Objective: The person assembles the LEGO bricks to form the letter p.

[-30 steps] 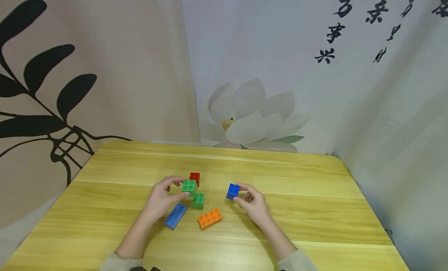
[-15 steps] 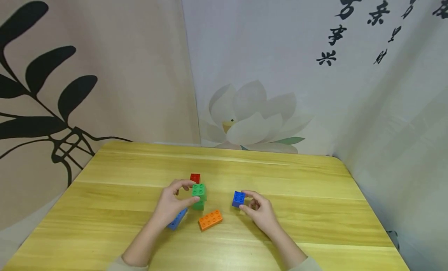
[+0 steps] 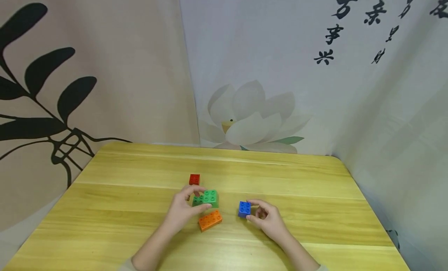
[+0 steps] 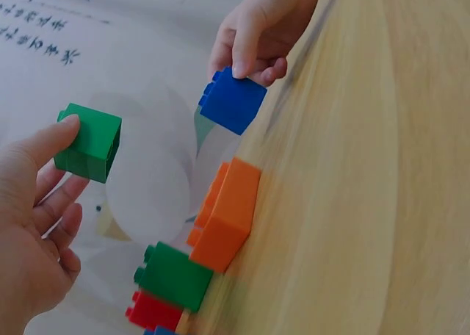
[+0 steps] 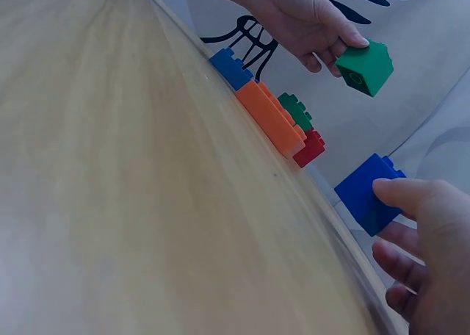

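Between thumb and fingers, my left hand [image 3: 183, 208] pinches a green building brick [image 3: 211, 198] in the air; the left wrist view shows it well off the table. My right hand [image 3: 269, 220] grips a dark blue square brick [image 3: 244, 209] by its sides, also raised, to the right of the green one. Below the held green brick, a second green brick [image 4: 175, 276] stands on the table, partly covered in the head view. An orange brick [image 3: 210, 220] lies just nearer than the left thumb. The two held bricks are apart.
A red brick [image 3: 194, 179] sits behind the left hand. The long blue brick [image 5: 231, 69] shows in the right wrist view; the left hand and arm cover it in the head view. A printed curtain [image 3: 147, 69] hangs beyond the wooden table [image 3: 297, 177].
My left hand has carried the green brick to the right and a little nearer, now covering the long blue brick. The right hand has moved right and nearer with the dark blue brick.
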### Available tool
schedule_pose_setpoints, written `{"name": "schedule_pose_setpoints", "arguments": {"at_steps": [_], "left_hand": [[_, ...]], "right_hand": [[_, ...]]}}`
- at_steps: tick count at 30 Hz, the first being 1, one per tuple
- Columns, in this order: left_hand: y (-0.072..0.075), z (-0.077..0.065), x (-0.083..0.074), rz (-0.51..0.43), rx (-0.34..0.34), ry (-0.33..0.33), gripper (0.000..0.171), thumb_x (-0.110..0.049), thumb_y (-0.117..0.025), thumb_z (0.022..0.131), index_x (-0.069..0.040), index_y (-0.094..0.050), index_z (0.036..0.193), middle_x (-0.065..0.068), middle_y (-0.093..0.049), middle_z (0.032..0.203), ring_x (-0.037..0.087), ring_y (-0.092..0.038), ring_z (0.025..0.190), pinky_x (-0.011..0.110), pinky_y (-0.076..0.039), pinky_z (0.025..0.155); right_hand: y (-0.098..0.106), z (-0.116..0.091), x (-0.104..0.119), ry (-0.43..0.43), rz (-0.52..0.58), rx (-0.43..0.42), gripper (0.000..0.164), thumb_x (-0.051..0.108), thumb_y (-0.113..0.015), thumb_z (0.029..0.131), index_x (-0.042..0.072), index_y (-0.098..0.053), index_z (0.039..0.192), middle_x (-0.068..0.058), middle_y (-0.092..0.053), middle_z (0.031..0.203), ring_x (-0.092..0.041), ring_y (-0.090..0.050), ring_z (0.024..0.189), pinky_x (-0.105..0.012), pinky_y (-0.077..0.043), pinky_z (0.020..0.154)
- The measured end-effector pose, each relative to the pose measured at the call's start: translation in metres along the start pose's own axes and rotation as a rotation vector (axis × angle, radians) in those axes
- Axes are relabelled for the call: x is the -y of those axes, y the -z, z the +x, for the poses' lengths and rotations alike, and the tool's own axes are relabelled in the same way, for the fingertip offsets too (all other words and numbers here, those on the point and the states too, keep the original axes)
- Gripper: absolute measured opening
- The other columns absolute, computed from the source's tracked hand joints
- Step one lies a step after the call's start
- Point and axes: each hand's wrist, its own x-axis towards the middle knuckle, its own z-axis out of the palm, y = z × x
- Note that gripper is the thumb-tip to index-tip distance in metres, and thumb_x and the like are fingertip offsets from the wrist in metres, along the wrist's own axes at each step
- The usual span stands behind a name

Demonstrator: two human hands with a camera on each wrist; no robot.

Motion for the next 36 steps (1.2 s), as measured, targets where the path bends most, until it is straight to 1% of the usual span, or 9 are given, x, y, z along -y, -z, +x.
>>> {"name": "schedule_pose_setpoints", "arguments": {"at_steps": [5, 11, 13, 17, 20, 24, 28, 32, 36], "left_hand": [[-0.009, -0.001, -0.004, -0.004, 0.037, 0.021, 0.041, -0.018, -0.087, 0.069, -0.016, -0.069, 0.105, 0.012, -0.056, 0.094, 0.030, -0.047, 0.090, 0.038, -0.039, 0.073], [-0.022, -0.001, -0.008, 0.007, 0.062, 0.006, 0.039, -0.019, -0.086, 0.070, -0.019, -0.068, 0.105, 0.004, -0.056, 0.094, 0.032, -0.046, 0.080, 0.026, -0.033, 0.057], [-0.026, -0.001, -0.008, 0.004, 0.073, -0.003, 0.039, -0.019, -0.086, 0.071, -0.020, -0.068, 0.105, 0.004, -0.057, 0.095, 0.030, -0.046, 0.078, 0.024, -0.032, 0.055], [-0.034, -0.001, -0.006, 0.014, 0.101, -0.015, 0.040, -0.022, -0.086, 0.071, -0.017, -0.068, 0.106, 0.009, -0.057, 0.097, 0.024, -0.044, 0.067, 0.021, -0.031, 0.048], [-0.038, 0.000, -0.006, 0.032, 0.108, -0.024, 0.042, -0.023, -0.086, 0.071, -0.014, -0.067, 0.108, 0.011, -0.058, 0.098, 0.025, -0.045, 0.066, 0.020, -0.033, 0.047], [-0.045, 0.000, -0.005, 0.028, 0.106, -0.037, 0.042, -0.023, -0.086, 0.071, -0.013, -0.067, 0.107, 0.013, -0.058, 0.097, 0.033, -0.051, 0.084, 0.022, -0.040, 0.054], [-0.051, 0.000, -0.004, 0.008, 0.117, -0.044, 0.041, -0.025, -0.086, 0.071, -0.013, -0.067, 0.106, 0.013, -0.058, 0.097, 0.033, -0.051, 0.091, 0.024, -0.045, 0.056], [-0.057, -0.001, -0.004, 0.005, 0.132, -0.056, 0.041, -0.026, -0.086, 0.071, -0.014, -0.068, 0.106, 0.012, -0.059, 0.097, 0.033, -0.052, 0.091, 0.024, -0.045, 0.059], [-0.063, -0.002, -0.004, 0.006, 0.144, -0.052, 0.039, -0.024, -0.086, 0.071, -0.015, -0.068, 0.104, 0.012, -0.059, 0.095, 0.031, -0.051, 0.091, 0.025, -0.046, 0.063]], "right_hand": [[0.005, -0.004, -0.008, -0.009, -0.008, 0.027, 0.040, -0.002, -0.076, 0.077, -0.001, -0.065, 0.116, -0.011, -0.063, 0.088, -0.010, -0.049, 0.063, -0.019, -0.038, 0.053], [0.009, -0.006, -0.038, 0.034, -0.017, 0.037, 0.043, -0.001, -0.077, 0.076, 0.000, -0.064, 0.117, -0.007, -0.058, 0.074, -0.009, -0.047, 0.061, -0.019, -0.038, 0.051], [0.010, -0.007, -0.045, 0.022, -0.018, 0.041, 0.043, 0.003, -0.079, 0.076, 0.003, -0.065, 0.117, -0.003, -0.057, 0.072, -0.007, -0.047, 0.060, -0.018, -0.038, 0.051], [0.013, -0.008, -0.048, 0.023, -0.009, 0.061, 0.043, 0.008, -0.080, 0.076, 0.007, -0.066, 0.116, -0.001, -0.055, 0.069, -0.007, -0.046, 0.058, -0.019, -0.038, 0.050], [0.015, -0.009, -0.048, 0.030, -0.014, 0.081, 0.042, 0.009, -0.080, 0.076, 0.008, -0.067, 0.116, 0.000, -0.054, 0.068, -0.006, -0.045, 0.057, -0.019, -0.038, 0.049], [0.017, -0.010, -0.047, 0.020, -0.037, 0.104, 0.041, 0.012, -0.080, 0.077, 0.009, -0.067, 0.116, 0.000, -0.053, 0.068, -0.006, -0.045, 0.057, -0.020, -0.038, 0.049], [0.019, -0.010, -0.046, -0.019, -0.047, 0.132, 0.042, 0.014, -0.080, 0.078, 0.008, -0.067, 0.117, 0.000, -0.053, 0.069, -0.007, -0.045, 0.058, -0.021, -0.039, 0.050], [0.020, -0.010, -0.045, -0.049, -0.058, 0.154, 0.043, 0.017, -0.080, 0.078, 0.008, -0.066, 0.118, 0.000, -0.054, 0.069, -0.007, -0.046, 0.059, -0.021, -0.040, 0.051], [0.020, -0.010, -0.044, -0.048, -0.065, 0.163, 0.044, 0.019, -0.080, 0.078, 0.007, -0.067, 0.118, 0.001, -0.053, 0.068, -0.007, -0.047, 0.059, -0.021, -0.040, 0.052]]}}
